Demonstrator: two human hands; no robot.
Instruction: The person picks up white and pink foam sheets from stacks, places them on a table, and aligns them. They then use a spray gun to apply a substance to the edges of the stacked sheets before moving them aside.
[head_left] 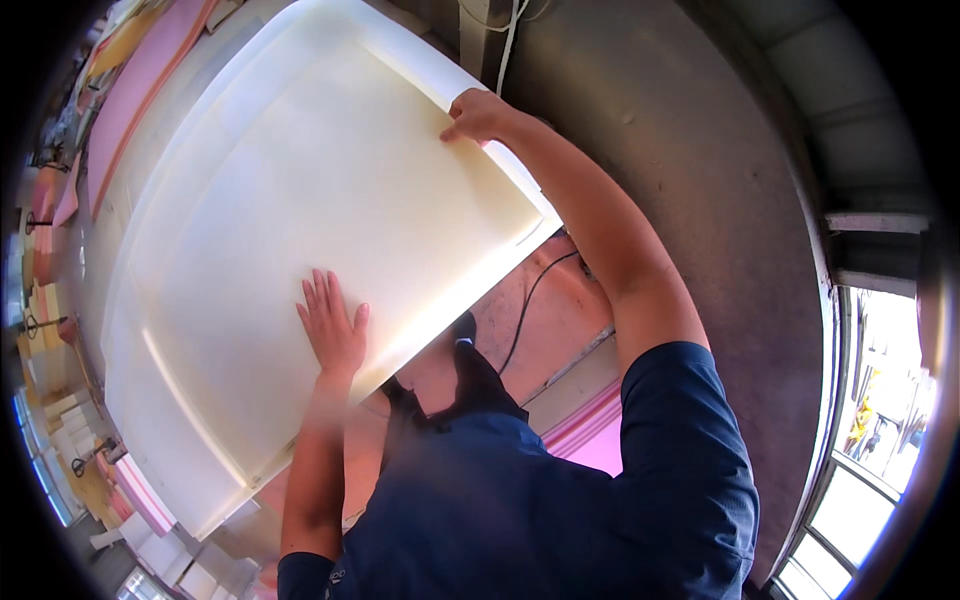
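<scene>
The left hand point(333, 335) lies flat, fingers spread, on the white foam sheet point(300, 220); the right hand point(478, 115) grips its far edge. The floppy sheet may sag and slide off.

Cream-white foam sheet point(320, 210), navy blue shirt point(560, 500), pink foam slab point(595, 440), black cable point(530, 300)

A dark navy short-sleeved shirt is worn; sleeves end above the elbows, so both forearms are bare. A small pale mark is seen near the hem of the left sleeve, too small to make out. A dark collar or strap is seen at the chest. No gloves, watch or rings are seen on the left hand point(333, 330) or right hand point(478, 113).
</scene>
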